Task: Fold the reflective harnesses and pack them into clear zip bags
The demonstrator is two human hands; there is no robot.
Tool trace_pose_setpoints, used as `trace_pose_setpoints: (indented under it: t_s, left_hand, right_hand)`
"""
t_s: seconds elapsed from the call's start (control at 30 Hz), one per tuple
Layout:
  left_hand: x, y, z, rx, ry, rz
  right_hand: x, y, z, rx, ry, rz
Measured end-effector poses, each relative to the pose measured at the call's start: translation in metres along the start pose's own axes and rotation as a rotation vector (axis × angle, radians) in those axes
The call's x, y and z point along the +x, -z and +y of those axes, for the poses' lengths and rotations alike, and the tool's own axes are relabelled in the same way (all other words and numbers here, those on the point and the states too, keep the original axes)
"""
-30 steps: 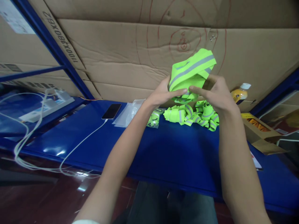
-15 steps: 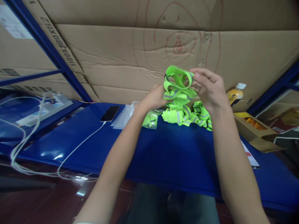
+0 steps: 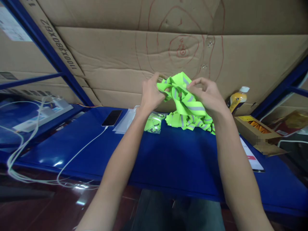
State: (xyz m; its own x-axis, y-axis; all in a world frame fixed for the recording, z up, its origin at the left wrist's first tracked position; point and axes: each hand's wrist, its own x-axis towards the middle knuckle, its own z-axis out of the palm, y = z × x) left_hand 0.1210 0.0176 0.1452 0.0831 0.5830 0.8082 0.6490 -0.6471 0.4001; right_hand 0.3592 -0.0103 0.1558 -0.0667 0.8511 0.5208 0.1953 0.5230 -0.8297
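Note:
A tangled bundle of neon-green straps with grey reflective stripes point(image 3: 185, 96) hangs between my two hands, above the blue table point(image 3: 168, 160). My left hand point(image 3: 152, 93) is closed on its left side, fingertips partly hidden behind the fabric. On the right, my right hand point(image 3: 207, 93) pinches the bundle between thumb and fingers. Beneath it lies a pile of similar green straps point(image 3: 180, 121). Beside my left wrist is a clear bag with green straps inside point(image 3: 154, 123).
Clear plastic bags point(image 3: 124, 123) and a black phone point(image 3: 112, 117) with a white cable lie at left, near a power strip point(image 3: 43, 118). At right are a bottle point(image 3: 237, 99), an open carton point(image 3: 258, 130) and a white card point(image 3: 251, 155). Cardboard point(image 3: 108, 48) stands behind.
My left hand has moved left and up, out from behind the straps. The held bundle has changed from upright loops to a wider, drooping tangle. My right hand has shifted slightly left and down.

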Motion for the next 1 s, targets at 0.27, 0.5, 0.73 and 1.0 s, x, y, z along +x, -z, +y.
trace_pose_setpoints:
  t_s: [0.27,0.5,0.73,1.0]
  left_hand:
    - [-0.004,-0.002,0.016,-0.025,-0.352,-0.107]
    - [-0.008,-0.015,0.022,-0.115,-0.384,-0.191]
    - [-0.002,0.005,0.009,-0.280,-0.311,-0.480]
    - [-0.002,-0.001,0.025,-0.310,-0.164,-0.392]
  right_hand:
    - [0.004,0.011,0.014,-0.389,0.336,0.145]
    - [0.001,0.023,0.020,-0.266,0.196,-0.244]
    - [0.005,0.031,0.019,-0.398,0.245,0.046]
    - [-0.004,0.018,-0.005,-0.352,0.272,0.024]
